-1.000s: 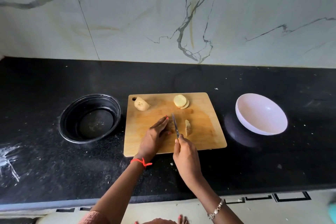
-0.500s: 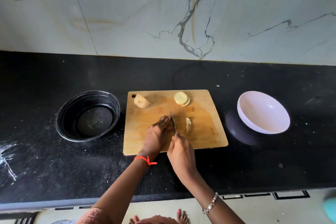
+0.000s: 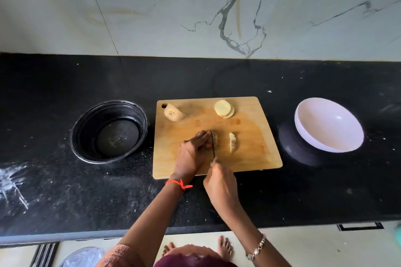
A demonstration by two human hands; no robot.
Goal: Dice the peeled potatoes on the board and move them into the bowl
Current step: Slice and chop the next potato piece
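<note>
Black stone countertop [image 3: 65, 180] is running below a pale, veined marble wall [image 3: 152, 17]. Landmark: one wooden cutting board [image 3: 260, 158], lying flat on the counter.

Counts: two hands, one knife, two bowls, four potato groups, all of them on the board.
- One potato chunk [image 3: 173, 112] is sitting at the board's far left corner, beside the hanging hole.
- One slice stack [image 3: 223, 109] is lying at the board's far edge, about midway along.
- One cut slice group [image 3: 232, 142] is lying just right of board centre.
- One held piece [image 3: 215, 136] is sitting at board centre.

The left hand [image 3: 193, 154] is pressing the held piece down, fingers curled over it. The right hand [image 3: 219, 182] is gripping the knife [image 3: 213, 146], fingers wrapped round the hidden handle. The blade is standing just right of the left fingertips, on the held piece.

Edges: both wrists are crossing the board's near edge. Bare wood is showing along the board's right side and near left corner. A strip of counter is separating the board from each bowl.

Containers: the white bowl [image 3: 314, 136] is sitting right of the board, plain white interior showing. The black bowl [image 3: 86, 128] is sitting left of the board, pale smears showing on its bottom.
</note>
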